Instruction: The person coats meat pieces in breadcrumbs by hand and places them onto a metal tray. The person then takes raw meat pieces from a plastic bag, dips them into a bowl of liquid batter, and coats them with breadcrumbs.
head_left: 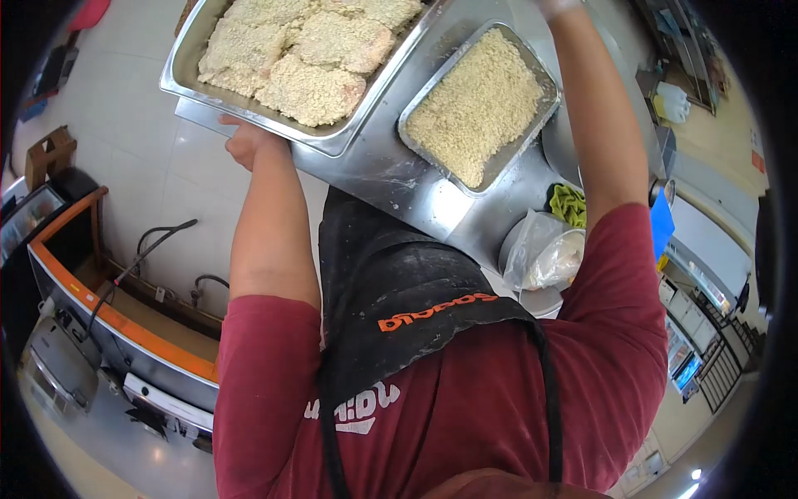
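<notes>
A deep metal tray (353, 133) of breaded, flattened pieces (312, 87), which look like raw cutlets, stands at the upper left of the steel table (374, 170). My left hand (249, 141) is at the table edge, just below the tray's near rim. Its fingers are curled, and whether they grip the tray or the table edge is hidden. A smaller metal pan (490, 185) holds pale crumbs or flakes (478, 104), right of the tray. My right hand (559, 7) reaches past this pan to the top border, where its fingers are cut off from view.
A large round metal bowl (561, 141) lies partly behind my right arm. Close to my body are a green cloth (568, 205) and a bucket with a clear plastic bag (544, 254). An orange-edged counter (125, 320) and a dark hose (150, 258) are at left.
</notes>
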### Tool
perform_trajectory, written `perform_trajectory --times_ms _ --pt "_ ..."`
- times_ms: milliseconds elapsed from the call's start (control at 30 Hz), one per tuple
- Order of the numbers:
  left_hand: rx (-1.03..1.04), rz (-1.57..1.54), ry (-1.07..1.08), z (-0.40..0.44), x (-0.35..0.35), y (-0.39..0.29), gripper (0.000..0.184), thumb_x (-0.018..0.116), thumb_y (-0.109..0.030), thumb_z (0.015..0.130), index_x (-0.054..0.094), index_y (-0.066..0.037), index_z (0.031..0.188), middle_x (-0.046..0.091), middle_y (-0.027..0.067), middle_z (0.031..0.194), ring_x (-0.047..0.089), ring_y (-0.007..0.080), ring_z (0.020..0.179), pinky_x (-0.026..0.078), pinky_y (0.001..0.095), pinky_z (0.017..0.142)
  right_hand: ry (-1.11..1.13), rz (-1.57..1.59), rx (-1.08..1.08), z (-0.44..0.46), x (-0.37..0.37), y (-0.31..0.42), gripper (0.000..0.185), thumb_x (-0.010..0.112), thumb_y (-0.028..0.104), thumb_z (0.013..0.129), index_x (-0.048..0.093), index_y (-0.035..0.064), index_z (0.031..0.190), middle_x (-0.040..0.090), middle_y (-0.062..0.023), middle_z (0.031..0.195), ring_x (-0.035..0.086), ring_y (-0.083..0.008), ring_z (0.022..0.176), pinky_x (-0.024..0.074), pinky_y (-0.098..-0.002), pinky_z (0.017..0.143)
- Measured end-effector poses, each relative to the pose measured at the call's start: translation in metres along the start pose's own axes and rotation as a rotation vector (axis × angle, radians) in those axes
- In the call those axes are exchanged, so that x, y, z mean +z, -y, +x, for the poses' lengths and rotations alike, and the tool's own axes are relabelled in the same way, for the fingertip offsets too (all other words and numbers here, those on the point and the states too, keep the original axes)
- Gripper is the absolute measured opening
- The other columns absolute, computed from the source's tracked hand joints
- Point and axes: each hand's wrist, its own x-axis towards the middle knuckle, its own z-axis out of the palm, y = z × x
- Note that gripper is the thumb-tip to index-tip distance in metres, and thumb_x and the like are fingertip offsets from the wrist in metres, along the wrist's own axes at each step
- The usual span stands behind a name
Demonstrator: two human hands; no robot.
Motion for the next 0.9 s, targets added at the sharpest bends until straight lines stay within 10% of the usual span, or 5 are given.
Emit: perform_trajectory --times_ms 133,267,400,900 --pt "-0.008 -0.002 -0.034 -0.011 -0.005 -0.005 0.086 0.031 -0.067 0.101 0.071 0.009 0.105 0.073 0.0264 0.109 0.070 0.0421 0.103 0.055 0.0499 0.093 0.482 0.004 0.360 -0.096 0.022 0.012 0.043 0.072 0.039 0.093 0.069 0.0078 0.123 0.071 -0.0119 0.122 0.070 -0.0261 0.105 0.0572 -0.0376 0.089" --pt "-0.024 -0.061 -0.024 -0.012 -0.003 -0.004 0.085 0.031 -0.066 0.101 0.072 0.009 0.105 0.073 0.0250 0.110 0.070 0.0414 0.103 0.055 0.0496 0.093 0.179 0.188 -0.179 -0.185 0.098 0.044 0.028 0.066 0.023 0.095 0.066 0.0024 0.114 0.069 -0.0178 0.120 0.068 -0.0281 0.109 0.0566 -0.0411 0.095" --pt "-0.038 -0.077 -0.061 -0.007 0.001 -0.001 0.086 0.032 -0.067 0.100 0.072 0.008 0.104 0.073 0.0245 0.111 0.070 0.0419 0.102 0.056 0.0498 0.093 0.231 -0.101 -0.206 -0.191 0.133 0.056 0.021 0.058 0.003 0.093 0.067 0.0013 0.112 0.068 -0.0180 0.110 0.068 -0.0351 0.102 0.0576 -0.0432 0.091" --pt "-0.011 -0.066 -0.047 0.003 0.006 0.002 0.085 0.031 -0.066 0.100 0.071 0.009 0.104 0.073 0.0255 0.109 0.071 0.0417 0.100 0.056 0.0500 0.090 0.060 0.025 -0.138 -0.217 0.166 0.035 0.018 0.064 0.009 0.091 0.067 0.0041 0.108 0.068 -0.0175 0.104 0.068 -0.0318 0.097 0.0566 -0.0430 0.084"
